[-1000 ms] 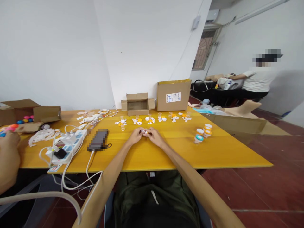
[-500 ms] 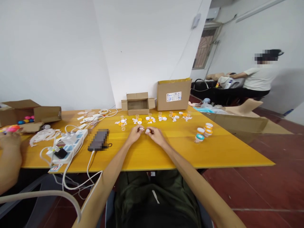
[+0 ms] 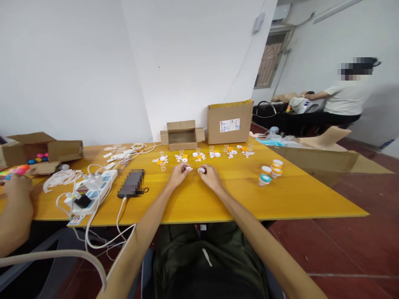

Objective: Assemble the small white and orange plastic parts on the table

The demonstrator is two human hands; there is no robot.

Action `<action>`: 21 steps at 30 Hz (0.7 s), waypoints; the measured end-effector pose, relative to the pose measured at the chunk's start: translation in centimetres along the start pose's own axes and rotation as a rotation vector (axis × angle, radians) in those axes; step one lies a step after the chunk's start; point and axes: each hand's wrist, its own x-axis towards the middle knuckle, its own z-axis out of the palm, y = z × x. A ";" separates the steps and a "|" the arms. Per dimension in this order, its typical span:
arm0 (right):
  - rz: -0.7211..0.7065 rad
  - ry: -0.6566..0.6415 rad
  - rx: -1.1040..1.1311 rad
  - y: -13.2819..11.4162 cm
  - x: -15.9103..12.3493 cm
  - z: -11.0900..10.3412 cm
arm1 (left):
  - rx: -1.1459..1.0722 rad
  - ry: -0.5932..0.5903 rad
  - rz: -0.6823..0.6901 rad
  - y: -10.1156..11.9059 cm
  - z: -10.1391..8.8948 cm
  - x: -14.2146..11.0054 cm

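Observation:
Over the middle of the table, my left hand [image 3: 177, 176] pinches a small white piece [image 3: 188, 168] with dark marks, too small to name. A little to its right, my right hand [image 3: 210, 177] is closed on a small round white cap [image 3: 201, 170]. The two hands are apart. Just beyond them lie groups of small white pieces [image 3: 199, 157], orange rings [image 3: 185, 156], white discs [image 3: 217, 154] and clear cups [image 3: 163, 167]. Off to the right stands a cluster of clear jars with white-topped orange lids [image 3: 277, 170], one with a teal lid [image 3: 264, 179].
A small open carton [image 3: 182, 145] and a larger box [image 3: 230, 124] stand against the wall. Left of me are a phone [image 3: 132, 182], a power strip [image 3: 96, 191] and loose cables. Another person's hand [image 3: 18, 187] touches colourful balls [image 3: 22, 169] at the far left.
My hands have drawn apart slightly, the right one moving right. The white cap and the small white piece show more clearly now. The whole view has shifted a little.

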 end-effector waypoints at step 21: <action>-0.325 -0.101 0.183 0.1 0.0 -0.1 | -0.181 -0.166 -0.099 1.1 0.2 -0.5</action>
